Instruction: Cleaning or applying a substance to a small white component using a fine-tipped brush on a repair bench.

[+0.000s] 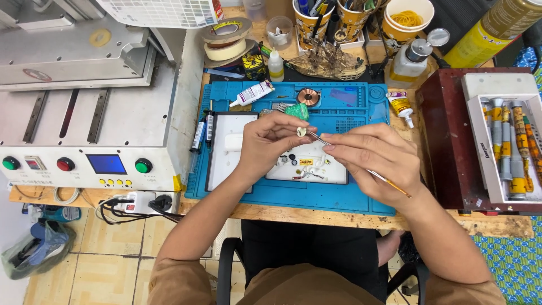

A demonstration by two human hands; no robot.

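Left hand [270, 144] pinches small pale part [301, 131]; right hand [375, 158] grips thin brush [389, 182]; white tube [252, 93] behind.

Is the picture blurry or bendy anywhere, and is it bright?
Head view: bright, even light with soft shadows; the left hand, right hand and thin brush look sharp; the machine edges and desk bow slightly toward the corners, a wide-lens bend; the tiny part is too small to make out.

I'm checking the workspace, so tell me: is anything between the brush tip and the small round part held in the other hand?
Nothing visible is. The left hand pinches the small pale round part over the blue mat, and the thin brush in the right hand points its tip right at it, apparently touching.
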